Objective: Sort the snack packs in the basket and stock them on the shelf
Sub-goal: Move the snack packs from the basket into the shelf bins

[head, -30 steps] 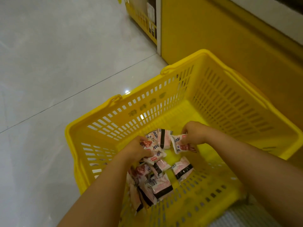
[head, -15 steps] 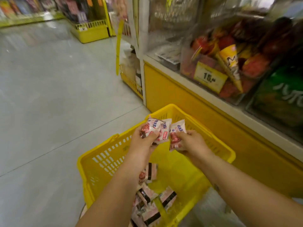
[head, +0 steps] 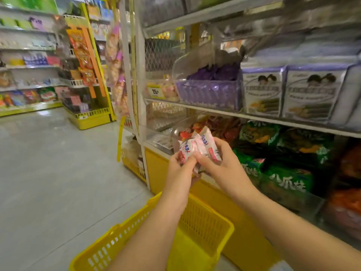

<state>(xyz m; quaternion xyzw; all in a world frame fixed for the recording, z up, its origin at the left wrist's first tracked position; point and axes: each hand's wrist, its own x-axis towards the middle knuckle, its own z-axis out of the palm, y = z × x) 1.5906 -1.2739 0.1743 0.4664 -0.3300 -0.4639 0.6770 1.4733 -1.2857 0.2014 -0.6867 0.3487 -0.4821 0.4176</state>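
Fingers point(head: 203, 159) of left hand point(head: 179, 170) and right hand point(head: 226, 167) pinch perhaps three pink-white snack packs point(head: 197, 145) above the yellow basket point(head: 207, 218), near the shelf point(head: 259, 117).

Glossy film snack packs point(head: 197, 146); perforated yellow plastic basket point(head: 203, 222); glossy floor point(head: 58, 173).

L hand point(head: 180, 167), R hand point(head: 224, 167): fingers curled
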